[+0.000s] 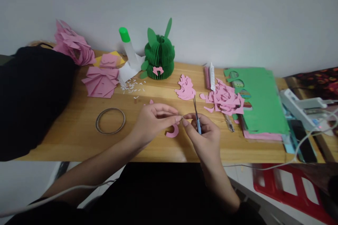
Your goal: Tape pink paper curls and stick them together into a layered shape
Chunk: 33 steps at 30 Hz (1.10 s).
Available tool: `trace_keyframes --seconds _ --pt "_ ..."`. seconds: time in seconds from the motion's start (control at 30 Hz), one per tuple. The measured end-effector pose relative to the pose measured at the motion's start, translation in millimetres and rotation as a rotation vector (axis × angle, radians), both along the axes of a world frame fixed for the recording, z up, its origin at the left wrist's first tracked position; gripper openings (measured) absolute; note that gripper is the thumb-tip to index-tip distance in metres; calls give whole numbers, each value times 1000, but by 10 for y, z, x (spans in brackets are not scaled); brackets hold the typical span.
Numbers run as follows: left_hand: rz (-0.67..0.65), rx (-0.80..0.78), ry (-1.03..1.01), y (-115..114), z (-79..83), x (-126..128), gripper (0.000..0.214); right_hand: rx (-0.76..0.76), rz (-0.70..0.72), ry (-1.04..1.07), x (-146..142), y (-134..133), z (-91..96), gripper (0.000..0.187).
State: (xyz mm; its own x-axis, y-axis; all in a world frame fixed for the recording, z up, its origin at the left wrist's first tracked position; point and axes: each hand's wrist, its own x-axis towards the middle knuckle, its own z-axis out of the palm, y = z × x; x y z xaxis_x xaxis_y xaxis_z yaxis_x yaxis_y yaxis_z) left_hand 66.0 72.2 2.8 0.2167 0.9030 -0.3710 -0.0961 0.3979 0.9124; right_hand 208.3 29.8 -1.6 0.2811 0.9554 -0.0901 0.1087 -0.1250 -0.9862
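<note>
Pale wall (237,17) rose behind a wooden table (148,151), where the left hand (151,121) and right hand (208,132) met at the fingertips over a pink curl (173,132) lying on the wood. On the right, the grip was curled closed round scissors (199,126) pointing forward; on the left, thumb and forefinger almost met, though whether they pinched anything could not be told. Pink cutouts (185,89) lay near the scissors, left of the scraps (227,99).
</note>
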Motion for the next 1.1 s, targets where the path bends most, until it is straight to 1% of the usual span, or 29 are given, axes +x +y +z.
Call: trace_keyframes --seconds 0.2,0.3,0.4,0.47,0.6,0.83,1.1 --pt "-22 31 60 -25 -13 -22 14 -21 -5 -12 0 -1 -33 15" --pt "-35 70 88 -33 -21 -28 14 -23 1 22 19 4 -39 13" --pt "-40 151 128 -38 -23 -29 10 -63 28 86 53 8 -53 15" --pt "-69 224 159 -39 -22 -29 5 -90 45 132 77 7 -72 17" --pt "-127 357 222 -43 -20 -25 9 -101 62 194 93 6 -97 18" --pt "-148 379 237 -43 -19 -22 10 -100 72 225 63 24 -44 23" --pt "-171 363 232 -34 -1 -41 9 -96 80 252 54 24 -52 18"
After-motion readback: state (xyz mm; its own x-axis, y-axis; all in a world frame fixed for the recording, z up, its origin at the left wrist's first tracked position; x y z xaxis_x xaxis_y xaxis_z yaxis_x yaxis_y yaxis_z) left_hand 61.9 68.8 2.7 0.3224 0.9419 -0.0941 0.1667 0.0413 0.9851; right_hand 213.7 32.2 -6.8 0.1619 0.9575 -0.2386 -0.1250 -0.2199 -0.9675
